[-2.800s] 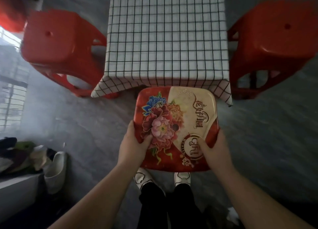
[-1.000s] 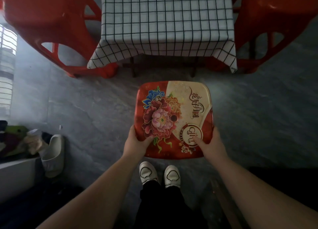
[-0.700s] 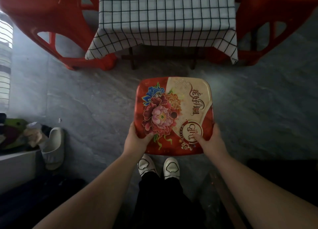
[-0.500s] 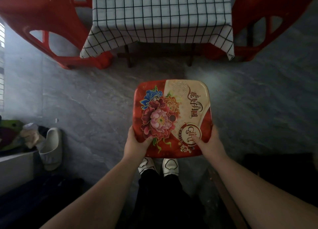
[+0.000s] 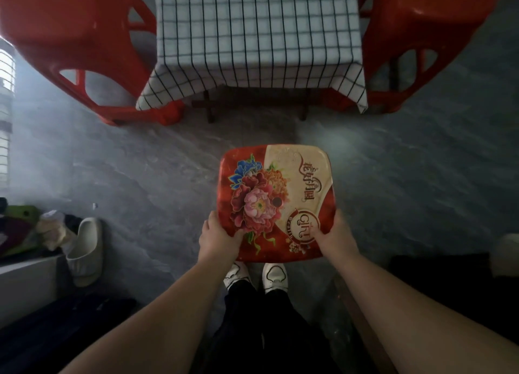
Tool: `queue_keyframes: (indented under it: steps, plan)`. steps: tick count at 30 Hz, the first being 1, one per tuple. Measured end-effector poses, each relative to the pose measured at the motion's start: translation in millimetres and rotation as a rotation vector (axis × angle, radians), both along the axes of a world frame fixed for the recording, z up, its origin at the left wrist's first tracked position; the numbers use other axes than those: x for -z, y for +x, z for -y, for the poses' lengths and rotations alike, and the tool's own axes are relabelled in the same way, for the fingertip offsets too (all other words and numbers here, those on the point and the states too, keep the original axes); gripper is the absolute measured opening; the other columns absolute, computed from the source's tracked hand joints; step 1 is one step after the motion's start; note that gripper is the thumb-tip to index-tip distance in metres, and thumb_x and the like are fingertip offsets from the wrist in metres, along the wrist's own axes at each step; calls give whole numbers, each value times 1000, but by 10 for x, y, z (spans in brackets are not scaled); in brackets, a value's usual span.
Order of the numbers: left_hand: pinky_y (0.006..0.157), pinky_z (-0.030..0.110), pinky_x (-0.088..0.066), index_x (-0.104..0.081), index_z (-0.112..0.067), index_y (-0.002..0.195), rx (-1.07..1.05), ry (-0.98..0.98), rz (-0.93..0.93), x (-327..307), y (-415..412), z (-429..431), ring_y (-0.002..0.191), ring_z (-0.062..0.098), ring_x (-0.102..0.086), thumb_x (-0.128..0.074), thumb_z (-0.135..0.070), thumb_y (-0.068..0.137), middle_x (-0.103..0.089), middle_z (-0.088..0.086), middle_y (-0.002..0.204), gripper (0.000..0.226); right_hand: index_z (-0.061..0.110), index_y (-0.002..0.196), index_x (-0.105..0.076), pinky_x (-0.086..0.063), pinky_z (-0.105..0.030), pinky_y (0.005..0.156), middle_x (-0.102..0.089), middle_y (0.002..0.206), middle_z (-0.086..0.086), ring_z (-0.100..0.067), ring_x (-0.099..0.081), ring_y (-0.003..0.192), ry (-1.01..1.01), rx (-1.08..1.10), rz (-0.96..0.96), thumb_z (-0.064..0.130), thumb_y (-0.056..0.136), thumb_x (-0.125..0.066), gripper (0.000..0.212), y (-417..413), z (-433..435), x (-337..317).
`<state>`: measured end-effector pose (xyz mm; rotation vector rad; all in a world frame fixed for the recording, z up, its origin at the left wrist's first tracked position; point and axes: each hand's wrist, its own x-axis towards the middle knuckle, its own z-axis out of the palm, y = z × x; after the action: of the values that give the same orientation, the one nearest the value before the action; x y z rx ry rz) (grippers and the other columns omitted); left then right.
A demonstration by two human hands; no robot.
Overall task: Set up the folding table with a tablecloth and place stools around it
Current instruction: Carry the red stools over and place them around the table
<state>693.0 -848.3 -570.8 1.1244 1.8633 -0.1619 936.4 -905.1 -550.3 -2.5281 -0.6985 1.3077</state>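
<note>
The folding table stands at the top centre under a white tablecloth with a black grid (image 5: 257,33); its dark legs (image 5: 209,112) show below the hem. A red plastic stool (image 5: 70,36) stands at its left side and another red stool (image 5: 421,22) at its right. I hold a third stool with a red, flower-printed seat (image 5: 280,182) over the grey floor, a short way in front of the table. My left hand (image 5: 217,240) grips its near left corner and my right hand (image 5: 335,238) its near right corner. Its legs are hidden under the seat.
My white shoes (image 5: 255,275) are just below the held stool. A pale slipper (image 5: 84,250) and a heap of clothes (image 5: 22,227) lie at the left by a white ledge (image 5: 25,278). Dark objects (image 5: 449,283) sit at the right.
The flower-printed stool, earlier tucked against the table's near edge, now sits farther back with bare floor between them. Both hands keep the same grip.
</note>
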Motion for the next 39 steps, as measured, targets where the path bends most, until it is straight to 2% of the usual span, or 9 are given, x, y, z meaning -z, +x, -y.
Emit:
queue_keyframes:
  steps: [5, 9, 12, 16, 20, 22, 26, 29, 39]
  plan:
    - [106, 54, -42, -36, -20, 145, 127, 88, 51, -784, 32, -172, 131, 31, -46, -52, -43, 89, -49, 9, 143, 62, 32, 136, -47, -51, -39, 96, -62, 126, 9, -16, -60, 118, 63, -120, -10, 32, 89, -68, 51, -80, -120, -705]
    - [122, 48, -20, -18, -18, 157, 327, 155, -22, -1671, -44, -183, 151, 29, -17, -36, -48, 97, -23, 8, 164, 70, 30, 135, -50, -53, -38, 95, -65, 126, 6, -17, -62, 115, 108, -272, 51, 28, 91, -64, 47, -110, -143, -1592]
    - [124, 48, -14, -13, -23, 159, 397, 240, -70, -2408, -116, -115, 154, 28, -5, -31, -49, 100, -12, 5, 167, 67, 28, 134, -49, -54, -44, 95, -65, 121, 2, -20, -61, 112, 170, -396, 147, 43, 89, -55, 48, -104, -100, -2194]
    - [124, 47, -9, -6, -26, 159, 378, 374, -85, -3384, -207, 142, 153, 24, 9, -34, -49, 103, 1, 2, 168, 67, 25, 144, -38, -41, -46, 109, -51, 140, -3, -25, -44, 132, 210, -625, 293, 48, 93, -46, 57, -135, 28, -2952]
    - [124, 47, -5, -2, -28, 160, 419, 480, -105, -4034, -367, 345, 153, 23, 13, -38, -47, 102, 5, -1, 168, 70, 23, 158, -15, -14, -42, 123, -18, 164, -3, -26, -11, 151, 256, -786, 371, 50, 100, -36, 67, -259, 177, -3662]
    - [124, 46, -2, -1, -29, 159, 463, 516, -146, -4214, -477, 407, 153, 23, 12, -35, -52, 102, 5, -1, 168, 71, 24, 158, -8, -10, -42, 124, -9, 166, -2, -24, -3, 152, 297, -838, 364, 53, 101, -32, 69, -359, 215, -3904]
    - [124, 45, 1, -1, -31, 159, 421, 525, -219, -4416, -729, 444, 153, 25, 10, -34, -54, 100, 4, 1, 168, 71, 28, 157, -5, -12, -46, 123, -8, 166, 2, -21, 0, 152, 393, -896, 400, 57, 98, -32, 72, -610, 109, -4210]
    - [123, 45, 4, 0, -30, 159, 380, 529, -263, -4540, -963, 396, 153, 24, 11, -31, -56, 101, 7, 1, 168, 71, 28, 158, -4, -10, -42, 124, -7, 166, 3, -19, 3, 152, 469, -910, 374, 55, 98, -33, 71, -888, -48, -4340]
    - [124, 46, 0, 1, -31, 159, 186, 530, -321, -4773, -2401, 111, 154, 26, 9, -28, -59, 101, 5, 2, 168, 71, 22, 158, -12, -3, -34, 121, -12, 165, -3, -23, -3, 152, 622, -1122, 320, 51, 98, -34, 70, -2509, -900, -4514]
